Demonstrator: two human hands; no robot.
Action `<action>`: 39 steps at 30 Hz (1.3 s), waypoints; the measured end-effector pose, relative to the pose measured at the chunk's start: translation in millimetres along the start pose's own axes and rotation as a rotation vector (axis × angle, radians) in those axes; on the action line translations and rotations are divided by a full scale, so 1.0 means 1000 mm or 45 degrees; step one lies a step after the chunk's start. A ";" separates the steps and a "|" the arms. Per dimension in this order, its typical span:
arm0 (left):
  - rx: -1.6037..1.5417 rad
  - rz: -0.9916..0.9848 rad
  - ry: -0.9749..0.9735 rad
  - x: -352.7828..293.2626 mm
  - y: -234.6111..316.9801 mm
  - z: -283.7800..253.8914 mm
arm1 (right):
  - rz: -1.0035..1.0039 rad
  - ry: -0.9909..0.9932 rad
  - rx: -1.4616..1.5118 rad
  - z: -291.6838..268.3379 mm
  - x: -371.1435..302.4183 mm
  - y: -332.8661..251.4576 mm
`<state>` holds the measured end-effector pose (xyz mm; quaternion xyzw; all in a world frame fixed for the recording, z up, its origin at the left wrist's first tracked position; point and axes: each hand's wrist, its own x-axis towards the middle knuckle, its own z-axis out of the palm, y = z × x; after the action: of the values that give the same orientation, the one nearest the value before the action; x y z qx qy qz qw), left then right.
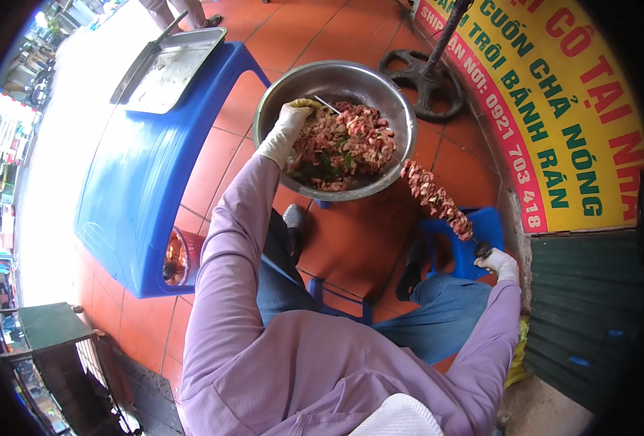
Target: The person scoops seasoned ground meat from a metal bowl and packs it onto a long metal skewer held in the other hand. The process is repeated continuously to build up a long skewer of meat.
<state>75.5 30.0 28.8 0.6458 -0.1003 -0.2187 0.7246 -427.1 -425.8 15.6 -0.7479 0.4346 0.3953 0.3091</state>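
Note:
A wide metal bowl (407,125) holds chopped raw meat (351,142) mixed with green bits. My left hand (287,132), in a whitish glove stained yellow at the fingers, reaches over the rim to the left side of the meat. Its fingers look curled, but what lies in them is hidden. A thin white stick (327,105) pokes out beside the fingertips. At the right, my gloved right hand (498,264) is closed round the lower end of a skewer of raw meat (438,200). The skewer slants up leftward, its far end by the bowl's rim.
A blue plastic table (137,182) stands at the left with a metal tray (173,69) on it. A reddish basket (184,256) sits under its edge. Near my right hand is a blue stool (482,225). A black wheel-shaped base (420,83) and yellow sign (547,109) flank the bowl.

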 end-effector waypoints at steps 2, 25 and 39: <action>-0.124 0.003 0.125 0.005 0.005 0.008 | 0.003 -0.007 -0.004 0.000 0.001 -0.004; 0.207 0.484 0.182 0.001 0.008 -0.004 | -0.075 0.038 -0.286 -0.005 -0.013 -0.031; 0.427 0.491 -0.115 0.001 -0.015 0.048 | 0.134 -0.038 -0.191 -0.001 -0.024 -0.021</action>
<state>53.1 -14.7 21.4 0.7155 -0.2887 -0.0856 0.6304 -415.5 -408.0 39.2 -0.7390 0.4378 0.4537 0.2375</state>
